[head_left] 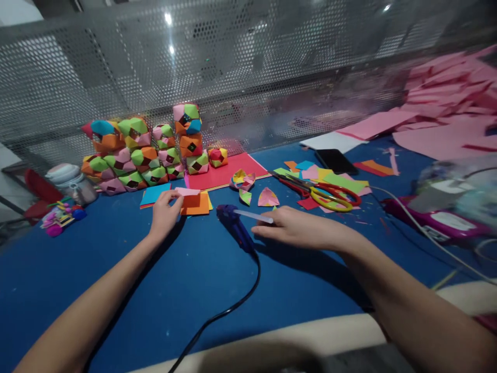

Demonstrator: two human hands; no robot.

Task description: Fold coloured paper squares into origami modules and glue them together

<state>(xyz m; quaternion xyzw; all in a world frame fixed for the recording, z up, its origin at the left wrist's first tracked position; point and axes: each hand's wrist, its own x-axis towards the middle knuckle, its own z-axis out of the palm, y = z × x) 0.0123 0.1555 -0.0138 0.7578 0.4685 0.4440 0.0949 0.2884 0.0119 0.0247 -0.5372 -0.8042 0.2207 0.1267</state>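
My left hand [165, 210] pinches the edge of a pink paper square [189, 191], just over orange paper squares [196, 204] on the blue table. My right hand [285, 225] is low over the table, its visible fingers stretched to the left. Beside its fingertips is the clear glue stick [254, 215] that sticks out of a dark blue glue gun [237, 228]. The glue gun lies between my hands. Behind it are a partly joined paper ring [243, 180], a small green folded piece [245, 196] and a pink folded piece [268, 197].
Several folded paper balls [143, 158] stand stacked at the back left. Scissors [330, 199] lie on paper scraps near a phone [336, 161]. Pink sheets [446, 119] pile at the right. A black cord [233, 305] runs toward me. Blue squares [154, 195] lie left.
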